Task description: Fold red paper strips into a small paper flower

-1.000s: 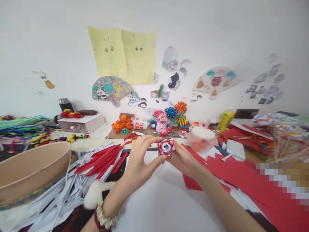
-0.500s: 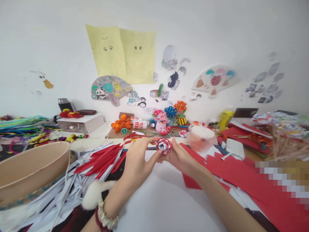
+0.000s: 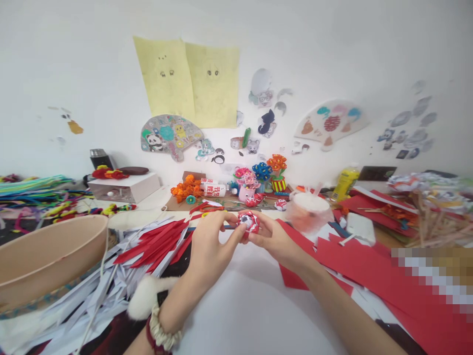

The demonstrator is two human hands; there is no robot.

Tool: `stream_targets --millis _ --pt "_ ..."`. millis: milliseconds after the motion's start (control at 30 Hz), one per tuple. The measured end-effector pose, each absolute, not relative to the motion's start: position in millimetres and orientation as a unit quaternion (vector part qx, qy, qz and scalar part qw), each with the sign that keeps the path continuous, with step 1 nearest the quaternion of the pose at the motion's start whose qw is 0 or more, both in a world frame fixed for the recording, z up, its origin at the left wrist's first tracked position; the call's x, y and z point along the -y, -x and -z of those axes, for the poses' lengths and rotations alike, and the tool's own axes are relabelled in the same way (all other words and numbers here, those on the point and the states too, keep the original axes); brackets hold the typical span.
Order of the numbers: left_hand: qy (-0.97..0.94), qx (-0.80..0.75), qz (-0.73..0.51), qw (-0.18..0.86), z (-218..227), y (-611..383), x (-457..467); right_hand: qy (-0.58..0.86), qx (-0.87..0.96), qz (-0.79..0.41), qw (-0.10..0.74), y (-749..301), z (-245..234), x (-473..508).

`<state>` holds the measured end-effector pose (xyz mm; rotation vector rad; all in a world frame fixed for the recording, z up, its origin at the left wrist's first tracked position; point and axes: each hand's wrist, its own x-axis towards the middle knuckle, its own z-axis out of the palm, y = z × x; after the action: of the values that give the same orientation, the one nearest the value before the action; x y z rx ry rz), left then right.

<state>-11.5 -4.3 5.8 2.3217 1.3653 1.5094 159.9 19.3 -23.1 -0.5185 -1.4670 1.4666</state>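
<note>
Between my two hands is a small red and white paper rose [image 3: 252, 223], its folded face turned up toward me. My left hand [image 3: 213, 241] pinches it from the left, the thumb pressed on the near side of its centre. From the right, my right hand [image 3: 278, 240] holds its edge between thumb and fingers. The rose is in the air over a white sheet [image 3: 254, 305]. Two similar paper roses, one a red and white rose [image 3: 254, 199] and the other a smaller rose [image 3: 280, 204], lie behind on the table.
Left are red paper strips [image 3: 157, 244], white paper strips [image 3: 96, 276] and a beige basin [image 3: 55, 246]. Red paper sheets [image 3: 369, 266] and a lidded plastic cup [image 3: 309, 209] lie right. Behind are orange flowers [image 3: 187, 189], a white bottle [image 3: 213, 188] and small flower pots [image 3: 278, 184].
The rose has turned in my fingers and shows more red. My right thumb has come down to its near side, while my left thumb has moved up onto its face.
</note>
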Motion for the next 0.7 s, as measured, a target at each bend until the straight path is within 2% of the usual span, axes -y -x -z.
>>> stream_targets --millis 233,533,700 --pt "-0.767 -0.427 -0.478 0.029 -10 19 2 0.261 0.600 -0.572 0.494 -161 19 -19" --pt "-0.777 -0.408 -0.477 0.042 -14 22 -1 0.256 0.622 -0.562 0.482 -161 21 -19" --pt "-0.768 -0.389 -0.497 0.110 -17 23 0 0.236 0.615 -0.574 0.488 -162 21 -19"
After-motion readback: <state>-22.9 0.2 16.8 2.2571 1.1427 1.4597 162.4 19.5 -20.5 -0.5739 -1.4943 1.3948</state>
